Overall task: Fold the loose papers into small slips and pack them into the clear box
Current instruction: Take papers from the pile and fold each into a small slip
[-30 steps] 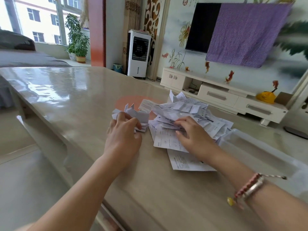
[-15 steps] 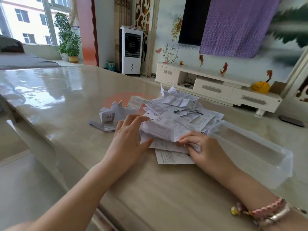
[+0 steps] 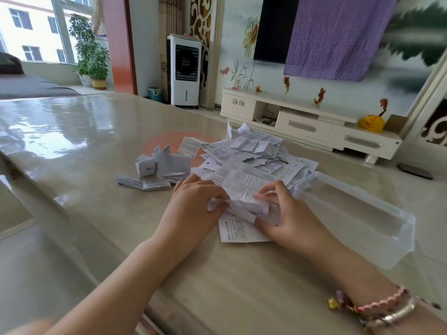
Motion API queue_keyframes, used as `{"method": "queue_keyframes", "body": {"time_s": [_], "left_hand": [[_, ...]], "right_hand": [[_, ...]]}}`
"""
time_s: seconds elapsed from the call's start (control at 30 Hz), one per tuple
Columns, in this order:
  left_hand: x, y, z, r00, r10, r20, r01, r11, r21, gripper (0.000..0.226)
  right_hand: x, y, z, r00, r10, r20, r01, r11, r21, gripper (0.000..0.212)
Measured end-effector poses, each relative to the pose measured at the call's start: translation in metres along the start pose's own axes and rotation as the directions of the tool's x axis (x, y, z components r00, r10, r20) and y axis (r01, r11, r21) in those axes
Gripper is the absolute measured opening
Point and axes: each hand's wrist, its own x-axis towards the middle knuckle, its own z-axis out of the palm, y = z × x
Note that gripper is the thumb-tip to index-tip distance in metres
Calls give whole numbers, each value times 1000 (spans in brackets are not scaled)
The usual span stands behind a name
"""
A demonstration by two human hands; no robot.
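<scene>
Both hands have closed in on one crumpled sheet since the earlier frame: the left hand point(image 3: 193, 209), which lay with fingers spread against the pile's near-left edge, now pinches the sheet's left end, and the right hand point(image 3: 287, 218), which pressed flat on papers at the near edge, now curls its fingers over the sheet's right end. The crumpled sheet point(image 3: 242, 192) sits bunched between the two hands, at the near edge of the pile.

Pile of loose papers point(image 3: 256, 155): printed white sheets heaped at table centre, at 12 o'clock from the hands. One flat printed sheet point(image 3: 238, 230) lies under the right hand's thumb side, at 6 o'clock of the pile.

Folded slips point(image 3: 160, 165): a small cluster at 9 o'clock of the pile, some standing on edge, some lying flat, just beside the pile but apart from the left hand.

Clear box point(image 3: 358, 213): open-topped, at 3 o'clock of the pile, its near-left corner touching or nearly touching the papers; cannot tell which. No slips visible inside.

Right wrist carries bracelets point(image 3: 377, 308), pink beads and a metal band.

Table point(image 3: 84, 146): glossy beige top reflecting the window. Beyond it, at 12 to 1 o'clock: white cabinet point(image 3: 307, 122), purple cloth point(image 3: 338, 35) hung over a dark screen. At 11 o'clock: white air cooler point(image 3: 185, 68) and potted plant point(image 3: 92, 59) by the window.
</scene>
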Motion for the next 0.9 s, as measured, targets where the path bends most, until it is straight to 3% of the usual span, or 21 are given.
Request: {"method": "queue_keyframes", "body": {"time_s": [0.1, 0.23, 0.33, 0.43, 0.5, 0.6, 0.77, 0.83, 0.9], "left_hand": [[1, 0, 0, 1000, -12, 10, 13, 999, -51, 16], [0, 4, -3, 974, -163, 155, 181, 978, -106, 65], [-1, 1, -3, 942, -233, 241, 282, 939, -196, 62], [-1, -2, -3, 938, -265, 224, 310, 929, -201, 45], [0, -1, -2, 935, -293, 198, 329, 927, -181, 29], [-3, 1, -1, 931, -311, 193, 338, 932, -128, 37], [-7, 4, 0, 945, -279, 171, 265, 959, 100, 71], [-8, 7, 0, 964, -198, 179, 167, 971, 171, 68], [-9, 8, 0, 972, -98, 213, 57, 980, 189, 49]], "right_hand": [[0, 6, -3, 1000, 3, 30, -3, 1000, 27, 20], [-2, 5, -4, 999, -50, -22, 51, 994, 96, 18], [-1, 3, -3, 996, -19, -85, 37, 976, 215, 21], [0, 4, -1, 993, 24, -119, 9, 963, 268, 53], [1, 5, 1, 994, 25, -108, 5, 963, 271, 36], [4, 7, 3, 994, 1, -111, 19, 984, 175, 5], [7, 7, 7, 999, 17, -47, -23, 992, -125, 34], [5, 7, 7, 998, -9, -57, -2, 982, -189, 47], [3, 6, 5, 990, -94, -103, 67, 968, -243, 53]]}}
